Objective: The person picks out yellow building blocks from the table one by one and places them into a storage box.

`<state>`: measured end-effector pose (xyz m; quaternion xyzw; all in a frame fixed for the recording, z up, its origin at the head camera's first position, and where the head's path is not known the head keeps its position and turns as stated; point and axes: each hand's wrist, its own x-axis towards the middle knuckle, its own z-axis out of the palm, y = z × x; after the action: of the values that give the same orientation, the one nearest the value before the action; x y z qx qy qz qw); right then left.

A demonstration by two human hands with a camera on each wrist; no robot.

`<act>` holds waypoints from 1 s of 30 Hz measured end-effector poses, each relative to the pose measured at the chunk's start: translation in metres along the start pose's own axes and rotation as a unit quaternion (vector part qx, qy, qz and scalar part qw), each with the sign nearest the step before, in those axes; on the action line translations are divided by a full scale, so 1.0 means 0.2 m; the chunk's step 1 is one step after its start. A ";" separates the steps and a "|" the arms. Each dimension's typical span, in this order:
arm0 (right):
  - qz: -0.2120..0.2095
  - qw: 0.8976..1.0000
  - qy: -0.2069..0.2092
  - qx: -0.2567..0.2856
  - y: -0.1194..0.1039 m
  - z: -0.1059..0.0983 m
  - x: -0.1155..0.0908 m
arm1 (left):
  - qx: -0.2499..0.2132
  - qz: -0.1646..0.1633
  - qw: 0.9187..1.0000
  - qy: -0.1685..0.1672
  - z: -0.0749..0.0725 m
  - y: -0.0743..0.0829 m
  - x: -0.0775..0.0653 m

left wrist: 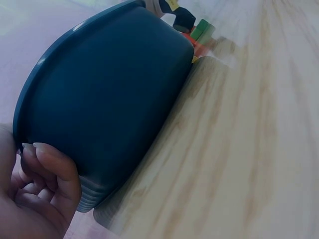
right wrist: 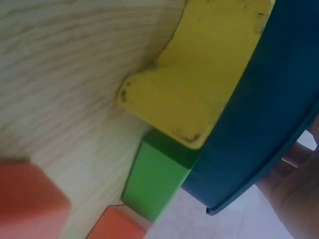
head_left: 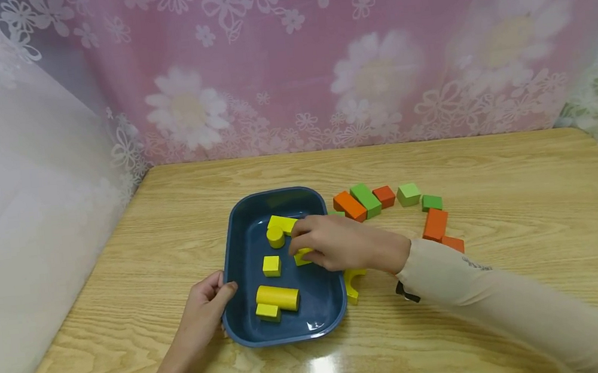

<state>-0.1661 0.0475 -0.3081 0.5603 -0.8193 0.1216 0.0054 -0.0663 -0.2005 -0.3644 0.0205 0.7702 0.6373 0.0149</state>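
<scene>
My left hand [head_left: 203, 310] grips the left rim of a dark blue tray [head_left: 231, 301], thumb over the edge and fingers curled outside it. In the left wrist view the tray's outer wall [left wrist: 104, 89] fills much of the picture. Reaching over the right rim, my right hand [head_left: 331, 241] pinches a yellow block [head_left: 302, 258] inside the tray; its fingers partly cover it. Around it in the tray lie a yellow cube [head_left: 271, 266], a short yellow cylinder [head_left: 275, 237], a longer yellow cylinder [head_left: 278, 298], a small yellow block [head_left: 268, 313] and another yellow block [head_left: 281, 223], partly hidden.
Against the tray's right side lies a yellow arch block [head_left: 353, 286], seen close in the right wrist view. Several orange, red and green blocks curve across the wooden table [head_left: 522, 201], among them a green block [head_left: 366, 200] and an orange-red block [head_left: 435, 224]. A flowered curtain [head_left: 290, 91] hangs behind.
</scene>
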 end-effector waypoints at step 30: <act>0.070 0.993 -0.086 -0.031 0.00 0.09 0.11 | -0.001 0.002 1.000 0.001 0.00 0.00 0.00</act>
<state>-0.1714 0.0242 -0.3214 0.5091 -0.8575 0.0480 -0.0561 -0.0673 -0.2008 -0.3653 0.0213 0.7692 0.6385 0.0128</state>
